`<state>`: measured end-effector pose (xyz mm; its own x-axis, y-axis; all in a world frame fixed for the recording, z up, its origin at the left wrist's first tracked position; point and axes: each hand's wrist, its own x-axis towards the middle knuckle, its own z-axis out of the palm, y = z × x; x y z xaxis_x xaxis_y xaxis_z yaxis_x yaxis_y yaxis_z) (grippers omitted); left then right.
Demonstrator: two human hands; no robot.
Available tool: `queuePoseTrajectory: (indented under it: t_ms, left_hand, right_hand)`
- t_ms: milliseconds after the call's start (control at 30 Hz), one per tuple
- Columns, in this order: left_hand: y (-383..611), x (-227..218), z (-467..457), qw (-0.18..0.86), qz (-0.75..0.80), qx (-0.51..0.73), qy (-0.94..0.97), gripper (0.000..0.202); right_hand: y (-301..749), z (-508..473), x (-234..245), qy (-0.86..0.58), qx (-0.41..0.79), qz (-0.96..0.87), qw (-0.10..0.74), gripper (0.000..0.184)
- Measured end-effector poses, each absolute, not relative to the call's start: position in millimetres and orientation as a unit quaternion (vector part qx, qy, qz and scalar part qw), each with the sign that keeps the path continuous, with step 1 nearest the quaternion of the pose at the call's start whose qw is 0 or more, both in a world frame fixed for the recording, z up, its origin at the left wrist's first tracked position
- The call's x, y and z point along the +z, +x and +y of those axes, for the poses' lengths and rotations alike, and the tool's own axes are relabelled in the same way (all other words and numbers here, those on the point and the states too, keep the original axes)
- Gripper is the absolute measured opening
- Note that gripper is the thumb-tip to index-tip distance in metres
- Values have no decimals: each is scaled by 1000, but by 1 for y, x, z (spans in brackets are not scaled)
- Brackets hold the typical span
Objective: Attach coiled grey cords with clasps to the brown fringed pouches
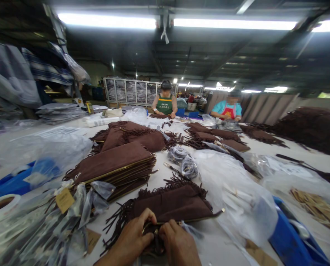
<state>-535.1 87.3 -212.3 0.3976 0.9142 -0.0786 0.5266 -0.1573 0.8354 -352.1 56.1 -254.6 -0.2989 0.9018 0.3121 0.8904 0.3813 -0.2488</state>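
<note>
left hand (138, 233), right hand (178, 241): pinching brown fringed bag (173, 203) | green apron (164, 106): "onlun" | kraft tag (64, 200): illegible

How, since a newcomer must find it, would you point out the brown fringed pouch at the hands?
Start at the white table and find the stack of brown pouches left of centre. Nearer the camera and to the right lies a single brown fringed pouch. Unlike the stacked ones, it lies alone, with the person's left hand and right hand at its near edge.

The left hand (134, 232) and right hand (179, 242) are bare; just behind the left, an uncovered wrist (113, 255) shows.
</note>
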Motion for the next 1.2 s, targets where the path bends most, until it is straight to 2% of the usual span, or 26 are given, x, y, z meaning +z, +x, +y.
queuePoseTrajectory:
  t_ms: [233, 467, 767, 900, 1200]
  left_hand:
    - [-536, -211, 86, 420, 475, 242, 734, 30]
    - [-537, -216, 83, 403, 456, 248, 754, 22]
    - [-542, -224, 85, 396, 436, 263, 764, 33]
    - [-542, -225, 86, 404, 427, 263, 764, 26]
    - [-539, -225, 89, 397, 435, 260, 766, 12]
  right_hand:
    - [-351, 50, -257, -553, -34, -798, 237, 30]
    - [-361, 57, -267, -535, -144, -786, 275, 39]
    - [-360, 56, -253, -498, -108, -822, 255, 38]
    - [-359, 56, -261, -518, -90, -800, 289, 35]
    - [-353, 52, -265, -525, -86, -797, 287, 32]
